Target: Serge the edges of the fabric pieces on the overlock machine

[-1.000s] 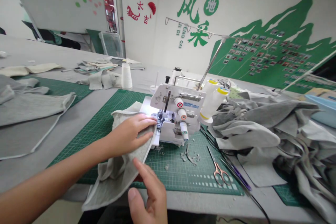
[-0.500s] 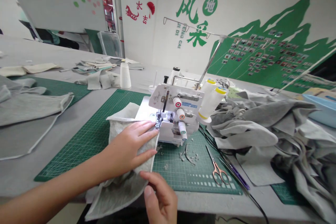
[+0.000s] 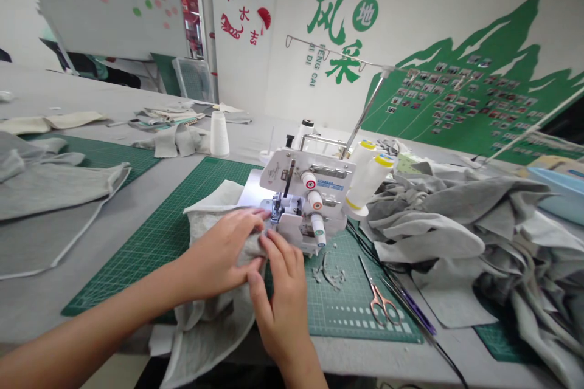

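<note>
A piece of grey fabric (image 3: 219,310) lies in front of a white overlock sewing machine (image 3: 292,185) and hangs over the table's front edge. My left hand (image 3: 221,252) is on top of it, fingertips close to the presser foot, thumb bent in and cloth bunched between thumb and fingers. On the right edge, my right hand (image 3: 280,285) holds the same cloth, with its fingertips on top and its thumb lower down. The two hands almost touch just before the lit needle area. What lies under the fingers is hidden.
Copper-handled scissors (image 3: 382,301), tweezers and a purple tool (image 3: 417,310) lie right of the machine beside black cables. Fabric scraps (image 3: 328,272) dot the green cutting mat (image 3: 347,316). A heap of grey cloth (image 3: 456,219) fills the right side; thread cones (image 3: 371,179) stand behind.
My right hand has moved up and forward from the table's edge and grips the fabric's right edge. My left fingers have curled, and the cloth is bunched up between the hands.
</note>
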`<state>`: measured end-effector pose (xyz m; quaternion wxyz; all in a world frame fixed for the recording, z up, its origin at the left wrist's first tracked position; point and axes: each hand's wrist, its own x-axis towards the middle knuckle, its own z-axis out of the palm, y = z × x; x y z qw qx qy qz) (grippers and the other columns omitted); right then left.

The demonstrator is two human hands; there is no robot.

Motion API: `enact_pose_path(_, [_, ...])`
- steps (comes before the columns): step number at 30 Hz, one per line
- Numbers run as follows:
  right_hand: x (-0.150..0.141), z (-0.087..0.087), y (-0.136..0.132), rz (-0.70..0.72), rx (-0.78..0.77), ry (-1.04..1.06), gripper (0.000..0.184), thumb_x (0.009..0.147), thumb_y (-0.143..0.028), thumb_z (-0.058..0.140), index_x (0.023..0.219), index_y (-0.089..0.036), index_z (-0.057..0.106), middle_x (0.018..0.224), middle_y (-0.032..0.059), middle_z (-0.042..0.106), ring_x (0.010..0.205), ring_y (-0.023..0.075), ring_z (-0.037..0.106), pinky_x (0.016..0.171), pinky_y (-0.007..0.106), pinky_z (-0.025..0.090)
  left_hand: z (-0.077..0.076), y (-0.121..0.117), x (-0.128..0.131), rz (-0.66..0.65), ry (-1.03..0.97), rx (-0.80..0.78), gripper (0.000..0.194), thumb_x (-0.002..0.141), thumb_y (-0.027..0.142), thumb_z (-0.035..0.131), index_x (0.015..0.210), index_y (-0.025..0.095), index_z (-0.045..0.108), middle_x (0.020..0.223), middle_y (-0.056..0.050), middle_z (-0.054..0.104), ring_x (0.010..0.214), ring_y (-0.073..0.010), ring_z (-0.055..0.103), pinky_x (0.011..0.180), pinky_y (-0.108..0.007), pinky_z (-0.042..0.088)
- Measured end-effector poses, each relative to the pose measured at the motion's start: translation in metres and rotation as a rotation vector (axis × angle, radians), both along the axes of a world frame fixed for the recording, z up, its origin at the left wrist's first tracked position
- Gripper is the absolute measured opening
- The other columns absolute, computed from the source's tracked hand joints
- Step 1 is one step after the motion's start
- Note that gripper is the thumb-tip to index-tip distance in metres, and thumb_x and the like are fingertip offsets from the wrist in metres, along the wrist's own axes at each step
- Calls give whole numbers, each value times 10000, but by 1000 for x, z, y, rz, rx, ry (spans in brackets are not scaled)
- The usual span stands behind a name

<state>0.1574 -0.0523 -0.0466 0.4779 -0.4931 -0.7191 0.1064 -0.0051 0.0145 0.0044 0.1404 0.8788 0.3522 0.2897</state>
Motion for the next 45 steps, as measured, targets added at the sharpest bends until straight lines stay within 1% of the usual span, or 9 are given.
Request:
enact_pose_path(4, [-2,-7,2,-24,9,-9,443,967,-238,558,1407,-211,518,1452,105,544,1289,277,490,1071,471,418,5,17,-4,44,-237,-238,282,851,284,608,1119,224,542,1304,-113,631,1221,-297,594,1047,-492,464])
enact_pose_path(9, [-4,-15,1,-27,25,1,446,961,-215,562,1404,-218,510,1459,107,534,1307,274,487,1077,464,414,21,65,9,46,-679,-321,493,928,467,583,1321,186,481,1440,-143,524,1350,-301,478,1135,-490,357])
enact_pose_path(14, [-4,-21,4,-17,49,8,466,943,-176,566,1402,-218,502,1463,107,527,1322,266,476,1090,447,402,36,107,36,-117,-707,-416,656,986,668,296,1357,167,499,1287,-152,652,1186,-290,615,991,-460,483])
enact_pose_path(23, [-5,-24,5,-13,50,19,490,934,-149,562,1412,-226,485,1478,99,508,1334,266,453,1100,444,381,35,117,45,-53,-589,-330,762,894,817,312,1072,167,668,974,-109,732,962,-271,671,818,-375,524])
enact_pose_path(28, [-4,-25,5,-7,67,17,504,931,-139,559,1419,-230,472,1486,95,503,1346,261,440,1106,443,377,42,105,40,84,-512,-195,613,917,723,431,1117,181,634,1104,-116,697,1038,-280,647,924,-430,490])
enact_pose_path(32, [-4,-26,5,4,51,23,526,931,-137,555,1439,-237,461,1504,95,486,1371,263,424,1125,456,370,43,61,24,248,-496,-32,345,890,471,619,1069,178,588,1100,-94,646,1020,-253,611,962,-443,459])
enact_pose_path(35, [-3,-27,4,18,49,35,574,930,-130,552,1479,-242,424,1522,101,468,1386,264,420,1131,462,375,27,15,12,184,-268,90,171,958,330,521,909,196,615,956,-47,665,938,-216,627,893,-379,494])
enact_pose_path(39, [-6,-31,0,4,78,128,601,934,-137,557,1502,-248,396,1508,112,484,1363,259,461,1109,449,408,-7,-26,4,92,-92,181,267,963,249,530,1213,217,619,1267,-65,652,1196,-229,582,1055,-391,448])
enact_pose_path(45, [-22,-40,-16,-47,-229,485,128,911,-237,601,1014,-189,660,852,19,684,708,164,611,621,248,482,-26,-36,6,114,36,256,427,950,250,547,1377,236,542,1411,-78,575,1303,-276,510,1121,-462,397])
